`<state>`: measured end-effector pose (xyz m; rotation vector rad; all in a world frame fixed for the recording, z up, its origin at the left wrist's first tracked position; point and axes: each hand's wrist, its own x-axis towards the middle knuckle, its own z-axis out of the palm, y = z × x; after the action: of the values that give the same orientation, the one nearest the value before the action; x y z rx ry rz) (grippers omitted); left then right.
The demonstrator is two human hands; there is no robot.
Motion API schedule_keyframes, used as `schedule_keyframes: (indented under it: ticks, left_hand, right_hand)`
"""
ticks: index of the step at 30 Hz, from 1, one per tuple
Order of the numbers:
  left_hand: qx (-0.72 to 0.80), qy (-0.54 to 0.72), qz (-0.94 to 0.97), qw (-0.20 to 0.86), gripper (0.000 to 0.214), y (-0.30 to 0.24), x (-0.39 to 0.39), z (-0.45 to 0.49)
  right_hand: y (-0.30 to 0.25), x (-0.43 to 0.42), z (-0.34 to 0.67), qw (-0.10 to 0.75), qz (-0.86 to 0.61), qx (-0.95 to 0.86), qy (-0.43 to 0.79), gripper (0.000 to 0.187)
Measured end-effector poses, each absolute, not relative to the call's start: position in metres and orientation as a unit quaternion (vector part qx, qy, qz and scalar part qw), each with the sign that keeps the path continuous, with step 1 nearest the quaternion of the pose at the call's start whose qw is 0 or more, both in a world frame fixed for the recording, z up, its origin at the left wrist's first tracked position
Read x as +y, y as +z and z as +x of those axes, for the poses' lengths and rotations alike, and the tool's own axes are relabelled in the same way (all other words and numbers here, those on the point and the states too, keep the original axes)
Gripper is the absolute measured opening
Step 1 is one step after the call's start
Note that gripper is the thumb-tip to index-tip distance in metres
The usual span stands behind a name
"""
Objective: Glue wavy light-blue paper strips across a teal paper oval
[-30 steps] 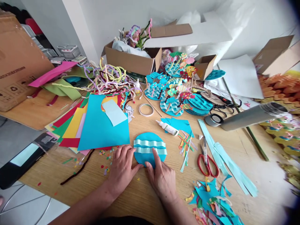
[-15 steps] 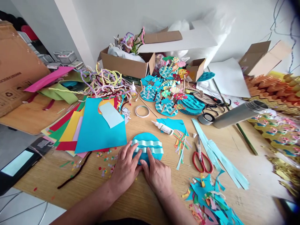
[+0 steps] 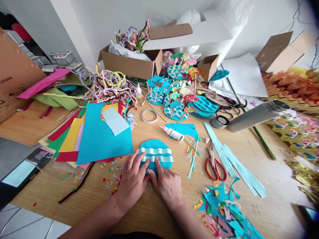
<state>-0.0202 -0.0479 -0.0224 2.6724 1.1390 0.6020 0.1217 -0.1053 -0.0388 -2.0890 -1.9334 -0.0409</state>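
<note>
A round blue paper disc (image 3: 156, 144) lies on the table in front of me, with two rows of wavy pale-blue paper strip (image 3: 163, 159) across it. My left hand (image 3: 132, 176) rests over the disc's left side, fingers stretched out and touching the strip ends. From the right, my right hand (image 3: 165, 184) presses its index fingertip on the lower strip. Its thumb is apart, near the disc's lower edge, and its other fingers are curled. Both hands hide the lower part of the disc.
A white glue bottle (image 3: 173, 133) lies beyond the disc. Red-handled scissors (image 3: 215, 168) and pale-blue strips (image 3: 243, 169) lie to the right, above a heap of paper scraps (image 3: 224, 209). Coloured sheets (image 3: 106, 139) are stacked left. A metal flask (image 3: 256, 116) lies at the right.
The view has shifted slightly. Both hands stay on the disc in nearly the same place, and nothing has been picked up or put down.
</note>
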Motion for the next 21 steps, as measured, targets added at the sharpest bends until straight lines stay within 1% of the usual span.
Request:
schedule_keyframes:
  ticks: [5,10,12,16,19,21]
  left_hand:
    - [0.384,0.21,0.895,0.082,0.031,-0.025,-0.047,-0.021]
    - [0.371,0.213,0.899,0.093,0.031,-0.027,-0.044,-0.023]
    - [0.365,0.219,0.899,0.1,0.03,-0.028,-0.043,-0.024]
    - [0.351,0.243,0.898,0.105,0.036,-0.026,-0.043,-0.025]
    - [0.353,0.268,0.89,0.109,0.042,-0.023,-0.042,-0.026]
    - [0.367,0.285,0.879,0.107,0.044,-0.021,-0.039,-0.028]
  right_hand:
    - [-0.04,-0.104,0.123,0.171,-0.715,-0.678,-0.023,0.051]
    - [-0.038,-0.106,0.125,0.217,-0.705,-0.675,0.007,0.05]
    - [-0.038,-0.109,0.126,0.265,-0.698,-0.665,0.032,0.047]
    - [-0.036,-0.116,0.133,0.407,-0.703,-0.576,0.096,0.042]
    - [-0.033,-0.116,0.141,0.505,-0.721,-0.457,0.127,0.045]
    - [-0.028,-0.113,0.148,0.541,-0.73,-0.394,0.138,0.049]
